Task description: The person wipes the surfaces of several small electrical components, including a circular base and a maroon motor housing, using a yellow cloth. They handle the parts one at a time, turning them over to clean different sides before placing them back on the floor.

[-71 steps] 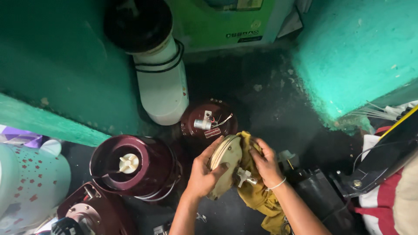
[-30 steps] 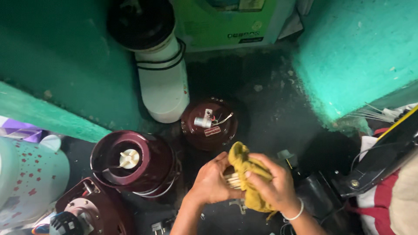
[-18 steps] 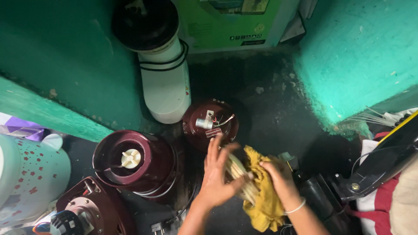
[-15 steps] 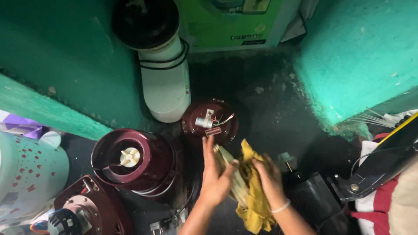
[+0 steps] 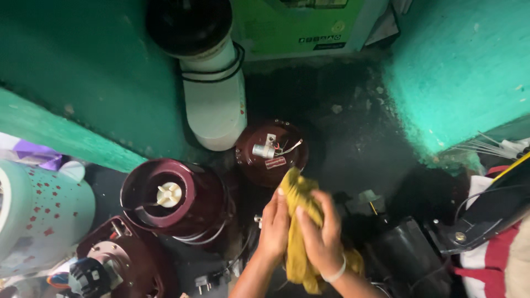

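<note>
1. A crumpled mustard-yellow cloth [image 5: 298, 232] sat low in the middle of the head view, clasped between both bare hands above a dark, grimy floor [image 5: 353, 138].
2. The cloth's long axis ran roughly up and down the picture; its upper end pointed toward a round maroon appliance base [image 5: 270, 152] and nearly touched it, while its lower end hung beneath the wrists.
3. The left hand [image 5: 274, 229] pressed against the cloth's left side, fingers [image 5: 281, 207] curled closed onto it.
4. The right hand [image 5: 321, 234], wearing a pale bracelet, wrapped over the cloth from the right, fingers closed around it.
5. Whether anything lay inside the cloth could not be told.
6. To the left stood a maroon cup-shaped motor housing with a white centre coupling [image 5: 168, 196]; behind, a tall white cylinder with a dark top [image 5: 212, 94] leaned by green walls.
</note>
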